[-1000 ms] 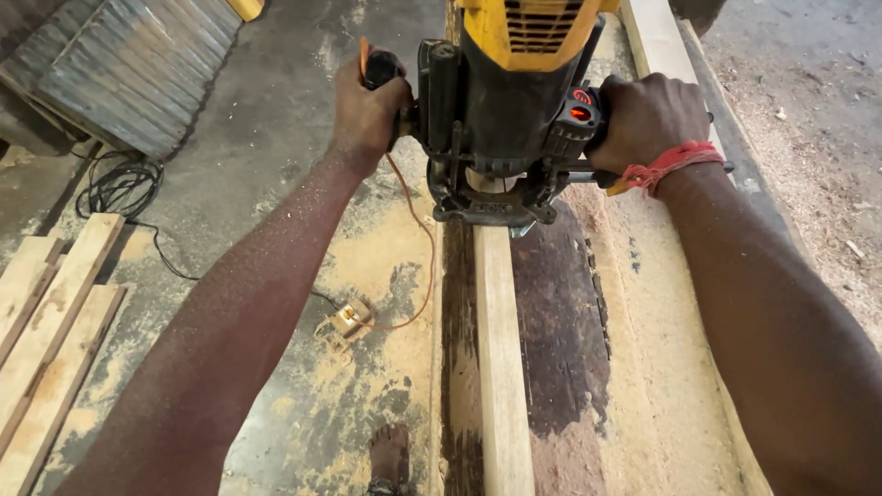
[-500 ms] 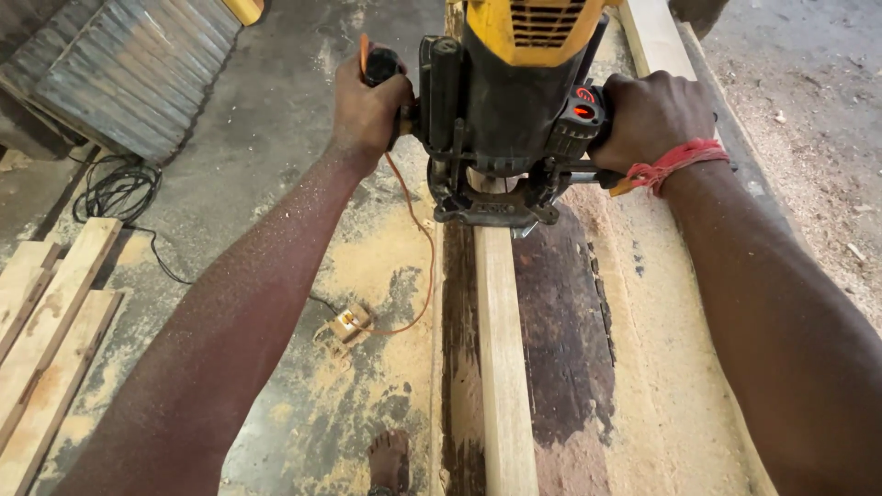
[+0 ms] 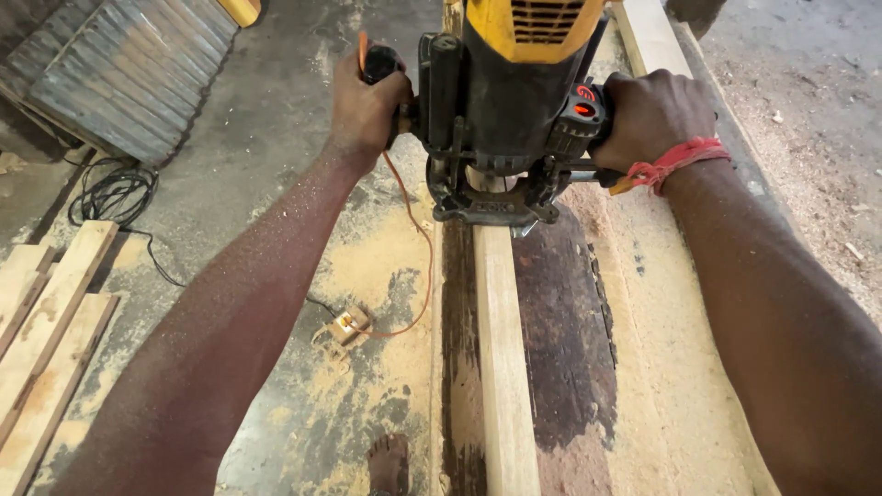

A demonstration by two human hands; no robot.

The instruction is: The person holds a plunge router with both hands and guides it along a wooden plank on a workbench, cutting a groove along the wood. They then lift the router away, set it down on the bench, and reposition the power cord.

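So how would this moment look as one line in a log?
left hand: grips router handle | right hand: grips other handle | router: on wooden strip | sawdust: on bench

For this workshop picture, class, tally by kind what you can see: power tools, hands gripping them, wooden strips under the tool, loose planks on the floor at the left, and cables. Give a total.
Power tool: 1
Hands: 2, left hand and right hand
Wooden strip: 1
Loose planks: 3
Cables: 2, orange cable and black cable
Total: 9

no packages, labels, signs or screens show here.
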